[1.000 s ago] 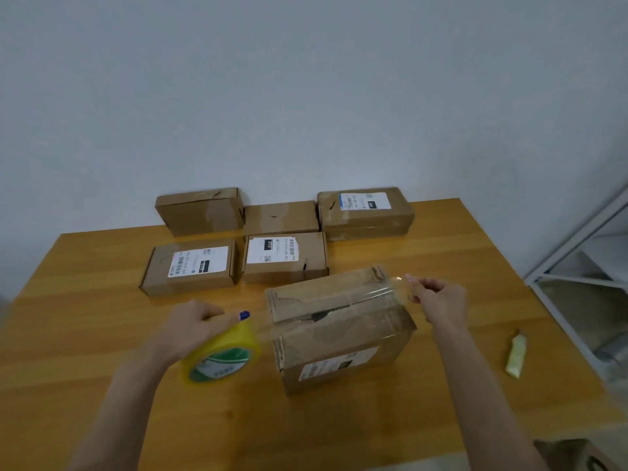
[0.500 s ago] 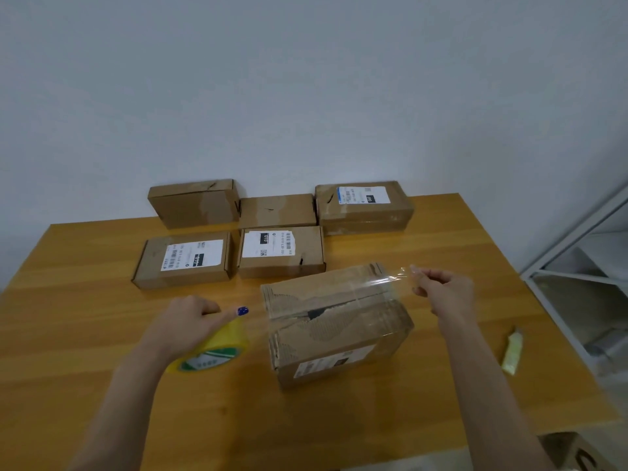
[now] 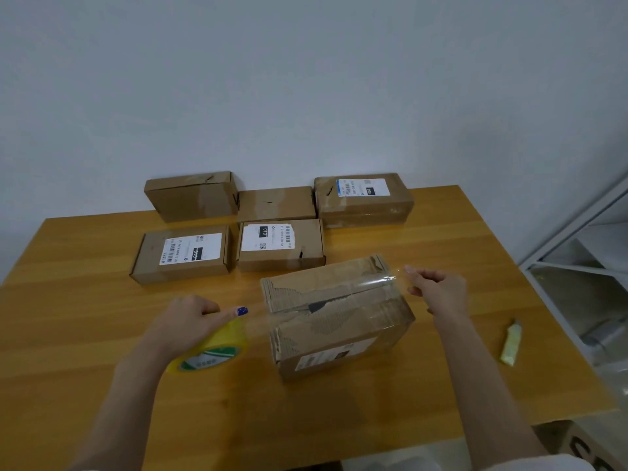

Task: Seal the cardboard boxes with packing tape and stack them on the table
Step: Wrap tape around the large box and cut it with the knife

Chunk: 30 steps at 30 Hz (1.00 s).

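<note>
Clear tape (image 3: 384,279) spans the box (image 3: 339,331) top along its long axis, above the flap seam (image 3: 319,305). Left of the box, the left hand (image 3: 190,321) grips the yellow roll (image 3: 214,351); right of it, the right hand (image 3: 441,290) pinches the free end. The box rests on the desk (image 3: 373,419).

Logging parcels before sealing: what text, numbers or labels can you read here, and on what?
"010": black block on the label of the front middle box.
"010": black block on the label of the front left box, turned sideways.
Label on the back right box: too small to read.
Side label of the box being taped: blurred.
Core label of the tape roll: blurred.
Number lines beside barcodes: too small to be sure.
Large letters on the carton at lower right: cut off.
</note>
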Motion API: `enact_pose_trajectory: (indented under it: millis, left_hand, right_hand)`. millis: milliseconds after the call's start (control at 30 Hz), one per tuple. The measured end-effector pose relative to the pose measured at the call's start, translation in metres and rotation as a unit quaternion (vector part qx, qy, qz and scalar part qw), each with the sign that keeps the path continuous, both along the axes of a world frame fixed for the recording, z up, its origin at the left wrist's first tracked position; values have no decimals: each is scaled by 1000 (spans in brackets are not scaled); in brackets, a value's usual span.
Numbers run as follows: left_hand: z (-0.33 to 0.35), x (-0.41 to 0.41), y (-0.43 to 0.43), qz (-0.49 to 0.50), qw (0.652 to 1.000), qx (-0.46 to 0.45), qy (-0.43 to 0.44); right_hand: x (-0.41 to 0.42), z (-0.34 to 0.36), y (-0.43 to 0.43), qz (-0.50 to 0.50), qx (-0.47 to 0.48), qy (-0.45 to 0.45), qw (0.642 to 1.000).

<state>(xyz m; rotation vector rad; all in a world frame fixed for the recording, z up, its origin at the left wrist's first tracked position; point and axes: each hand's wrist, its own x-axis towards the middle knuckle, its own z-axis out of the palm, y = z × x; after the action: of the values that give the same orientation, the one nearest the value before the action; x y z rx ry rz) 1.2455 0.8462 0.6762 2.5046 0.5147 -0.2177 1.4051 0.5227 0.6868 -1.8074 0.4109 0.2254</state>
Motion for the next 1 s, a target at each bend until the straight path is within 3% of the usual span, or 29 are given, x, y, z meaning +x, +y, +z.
enact_pose_trajectory:
  millis: [1000]
  left_hand:
    - [-12, 5, 8, 14, 999, -21, 48]
  right_hand:
    - [4, -10, 3, -8, 4, 35, 999]
